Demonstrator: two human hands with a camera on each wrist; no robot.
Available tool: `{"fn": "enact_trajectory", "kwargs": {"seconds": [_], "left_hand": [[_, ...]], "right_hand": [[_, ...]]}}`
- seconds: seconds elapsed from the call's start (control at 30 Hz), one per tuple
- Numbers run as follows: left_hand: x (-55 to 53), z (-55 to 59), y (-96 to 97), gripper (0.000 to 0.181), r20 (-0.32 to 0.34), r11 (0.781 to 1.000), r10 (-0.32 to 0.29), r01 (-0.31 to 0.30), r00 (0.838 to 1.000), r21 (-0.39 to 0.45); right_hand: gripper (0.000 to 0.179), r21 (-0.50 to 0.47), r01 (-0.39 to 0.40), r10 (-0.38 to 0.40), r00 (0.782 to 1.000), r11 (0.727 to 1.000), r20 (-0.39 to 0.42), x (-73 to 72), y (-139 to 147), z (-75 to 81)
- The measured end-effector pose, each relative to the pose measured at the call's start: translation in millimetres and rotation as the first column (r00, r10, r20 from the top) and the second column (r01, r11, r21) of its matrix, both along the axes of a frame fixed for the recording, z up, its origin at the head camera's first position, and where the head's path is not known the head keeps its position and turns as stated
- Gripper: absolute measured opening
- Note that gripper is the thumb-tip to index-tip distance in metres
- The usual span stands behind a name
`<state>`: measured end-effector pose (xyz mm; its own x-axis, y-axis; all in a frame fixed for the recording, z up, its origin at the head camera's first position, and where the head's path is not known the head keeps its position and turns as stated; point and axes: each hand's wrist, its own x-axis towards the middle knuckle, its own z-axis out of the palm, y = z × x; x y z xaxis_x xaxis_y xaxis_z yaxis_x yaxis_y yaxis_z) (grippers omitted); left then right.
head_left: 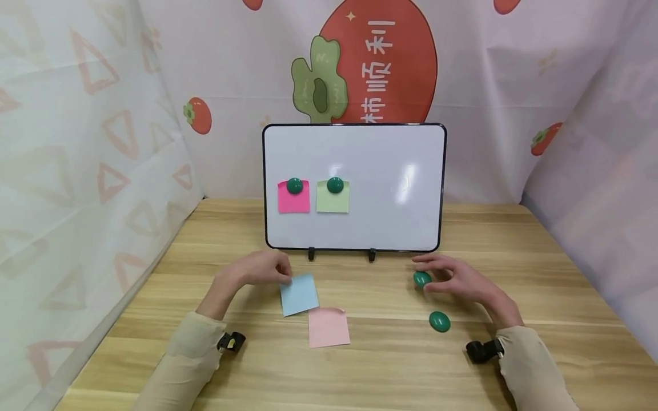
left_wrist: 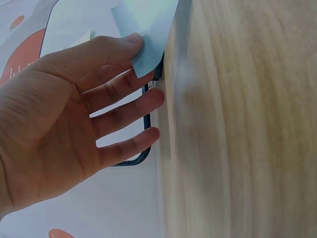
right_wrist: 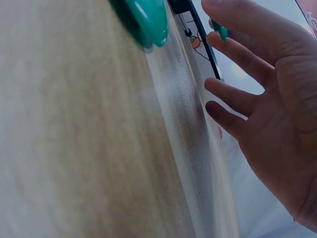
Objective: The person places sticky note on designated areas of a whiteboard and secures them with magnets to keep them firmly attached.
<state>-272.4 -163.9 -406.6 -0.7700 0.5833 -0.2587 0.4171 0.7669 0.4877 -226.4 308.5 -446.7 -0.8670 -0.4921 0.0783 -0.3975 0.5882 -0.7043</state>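
My left hand (head_left: 262, 268) pinches the top left corner of a blue sticky note (head_left: 300, 297) between thumb and index finger. In the left wrist view the blue note (left_wrist: 151, 29) is raised off the wood, the other fingers spread. A pale pink sticky note (head_left: 329, 328) lies on the table just below it. On the right, my right hand (head_left: 457, 279) holds a round green magnet (head_left: 422, 279) between thumb and fingers; the right wrist view shows this magnet (right_wrist: 219, 30) above the tabletop. Another green magnet (head_left: 439, 321) lies on the table near that hand.
A black-framed whiteboard (head_left: 390, 171) stands upright on small black feet at the back of the table (head_left: 390, 371). Green magnets pin a bright pink note (head_left: 293, 203) and a light green note (head_left: 332, 203) to its left half. Patterned white cloth (head_left: 231, 160) hangs behind and at both sides.
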Motion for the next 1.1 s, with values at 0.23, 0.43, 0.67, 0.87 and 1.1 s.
{"fn": "enact_trajectory", "kwargs": {"seconds": [0.23, 0.43, 0.67, 0.87, 1.1], "left_hand": [[-15.4, 5.3, 16.9, 0.006, -0.18, 0.998, -0.054, 0.055, 0.982, -0.003], [-29.1, 21.8, 33.7, 0.009, -0.327, 0.996, -0.085, 0.08, 0.941, -0.027], [-40.6, 42.5, 46.9, 0.009, -0.483, 0.996, -0.085, 0.064, 0.872, -0.06], [-51.9, 55.0, 62.4, 0.01, -0.58, 0.994, -0.103, 0.063, 0.808, -0.087], [-67.7, 72.6, 86.0, 0.012, -0.682, 0.991, -0.133, 0.103, 0.719, -0.085]], "right_hand": [[0.044, 0.004, 0.028, -0.028, 0.999, 1.0, -0.023, 3.9, 5, 2.6], [0.044, 0.028, 0.067, -0.065, 0.996, 0.997, -0.064, 6.6, 13, 6.8], [0.042, -0.029, 0.108, -0.111, 0.989, 0.994, -0.1, 7.8, 21, 11.5], [0.041, -0.059, 0.108, -0.114, 0.987, 0.992, -0.109, 5.8, 21, 14.3], [0.035, -0.092, 0.078, -0.092, 0.982, 0.993, -0.162, 0.6, 20, 16.2]]}}
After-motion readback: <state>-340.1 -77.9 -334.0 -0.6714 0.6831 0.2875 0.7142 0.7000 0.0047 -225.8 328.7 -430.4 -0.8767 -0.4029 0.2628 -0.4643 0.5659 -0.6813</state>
